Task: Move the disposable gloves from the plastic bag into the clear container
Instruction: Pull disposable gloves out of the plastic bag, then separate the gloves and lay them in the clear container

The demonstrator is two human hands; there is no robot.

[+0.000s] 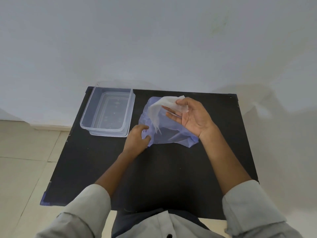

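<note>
On the black table [96, 162] by a pale wall, the left hand [137, 138] pinched the bluish plastic bag [173, 133] flat; the right hand [190, 115] gripped translucent disposable gloves [164, 104] (raised above the bag), beside the empty clear container [107, 110].

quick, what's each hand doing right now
left hand: closed, pinching the plastic bag edge
right hand: holding disposable gloves with thumb and fingers

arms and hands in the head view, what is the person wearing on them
Both arms wear light grey long sleeves, the left sleeve and right sleeve pushed up to leave the forearms bare. The cuffs look loose and creased. The left hand and right hand are bare: no gloves, rings or watch visible.
</note>
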